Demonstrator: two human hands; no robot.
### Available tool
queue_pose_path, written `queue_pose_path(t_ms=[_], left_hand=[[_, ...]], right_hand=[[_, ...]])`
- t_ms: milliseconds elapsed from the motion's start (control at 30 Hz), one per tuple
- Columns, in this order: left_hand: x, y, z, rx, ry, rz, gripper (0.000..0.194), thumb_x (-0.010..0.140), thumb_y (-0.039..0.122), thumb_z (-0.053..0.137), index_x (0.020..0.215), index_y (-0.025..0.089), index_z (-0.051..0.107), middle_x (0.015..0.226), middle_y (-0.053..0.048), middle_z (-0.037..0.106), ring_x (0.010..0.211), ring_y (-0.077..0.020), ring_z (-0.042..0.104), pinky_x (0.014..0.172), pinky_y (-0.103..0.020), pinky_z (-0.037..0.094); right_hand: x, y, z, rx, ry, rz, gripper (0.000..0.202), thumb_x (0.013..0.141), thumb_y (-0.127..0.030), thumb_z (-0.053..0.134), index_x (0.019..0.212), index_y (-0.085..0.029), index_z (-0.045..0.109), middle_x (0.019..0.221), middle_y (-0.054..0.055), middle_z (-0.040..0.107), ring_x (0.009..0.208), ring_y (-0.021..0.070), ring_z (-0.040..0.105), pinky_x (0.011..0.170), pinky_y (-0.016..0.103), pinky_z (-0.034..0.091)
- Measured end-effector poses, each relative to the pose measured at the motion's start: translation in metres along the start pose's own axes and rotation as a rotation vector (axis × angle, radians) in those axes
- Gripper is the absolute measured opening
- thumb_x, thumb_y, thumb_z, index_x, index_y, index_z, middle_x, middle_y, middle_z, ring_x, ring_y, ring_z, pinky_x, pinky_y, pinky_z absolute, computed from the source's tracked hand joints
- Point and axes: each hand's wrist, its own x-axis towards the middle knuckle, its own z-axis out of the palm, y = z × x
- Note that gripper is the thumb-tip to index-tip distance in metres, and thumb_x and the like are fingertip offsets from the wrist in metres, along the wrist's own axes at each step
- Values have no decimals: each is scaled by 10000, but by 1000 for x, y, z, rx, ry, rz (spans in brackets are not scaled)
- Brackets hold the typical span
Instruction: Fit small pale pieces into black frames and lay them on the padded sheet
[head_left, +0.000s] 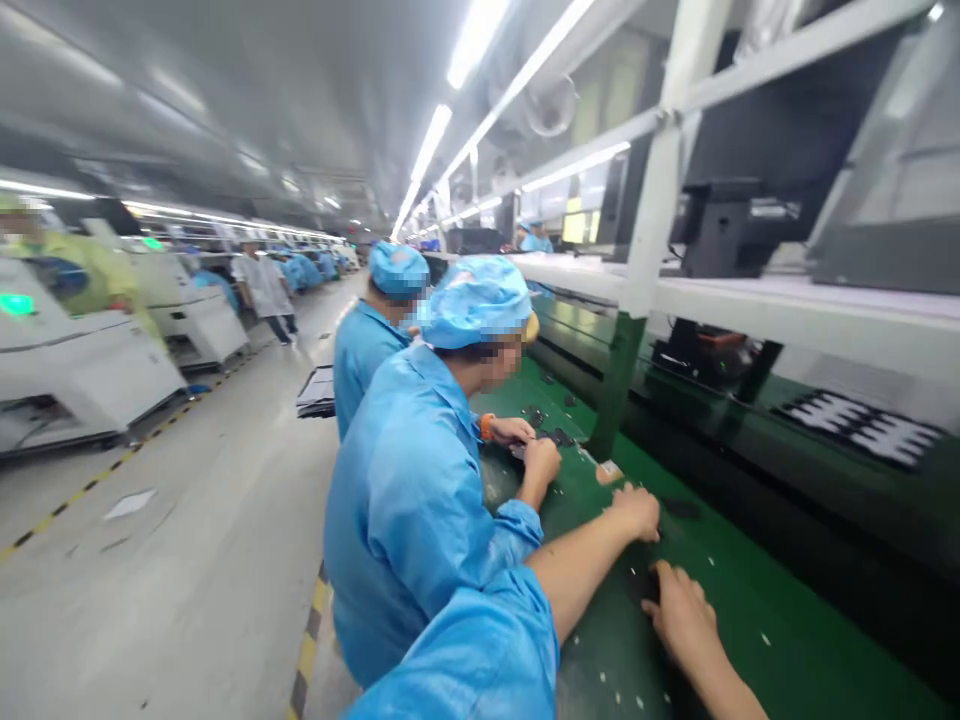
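Observation:
My left hand (636,512) reaches over the green work surface (694,560), its fingers bent down and closed. What they hold, if anything, is hidden beneath them. Closer to me, my right hand (684,608) has curled fingers at the edge of a dark patch, and I cannot make out what it grips. A flat black piece (681,509) lies just beyond my left hand. Small white scraps are scattered around both hands.
On my left, a co-worker in blue (405,480) bends over small dark parts (559,437). A green-based post (616,390) rises from the bench. Beyond runs a dark channel with a black tray (862,425) of white pieces. A shelf (750,295) carries monitors.

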Motion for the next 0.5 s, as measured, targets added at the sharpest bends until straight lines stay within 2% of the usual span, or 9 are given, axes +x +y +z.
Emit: queue_pose_path(t_ms=[100,233,300,400,500], left_hand=[[-7,-9,0,3,-13,12,277,1009,370,712,1269,275,702,1425,-93,643,1314,-268,624,1061,-436,559],[-9,-17,5,2,-26,27,409,819,355,871,1162,171,745,1377,-164,688,1367,-353,612,1103,-465,546],[-10,-17,11,-2,-22,22,438,747,315,896,1138,176,756,1375,-201,690,1411,-385,576,1121,-458,532],[-18,-12,20,-34,-10,7,465,801,304,848,1229,167,730,1460,-223,632,1471,-393,513,1171,-504,482],[-34,-7,20,-96,2,-18,466,901,339,793,1316,159,685,1523,-192,578,1426,-358,558,1153,-506,496]], right_hand=[[10,0,-1,19,2,43,259,662,-194,698,916,-241,693,983,178,770,1023,472,775,800,552,602],[15,7,-12,147,-10,2,141,572,-244,661,649,-319,570,785,53,783,936,372,819,831,455,636],[12,15,-22,202,6,20,145,563,-281,634,570,-328,497,696,56,761,879,369,823,821,442,641],[2,26,-45,244,59,89,124,573,-332,601,566,-334,478,613,87,721,737,402,809,729,493,640],[-8,27,-74,267,119,116,117,614,-366,584,562,-326,487,523,71,666,568,363,764,589,465,610]])
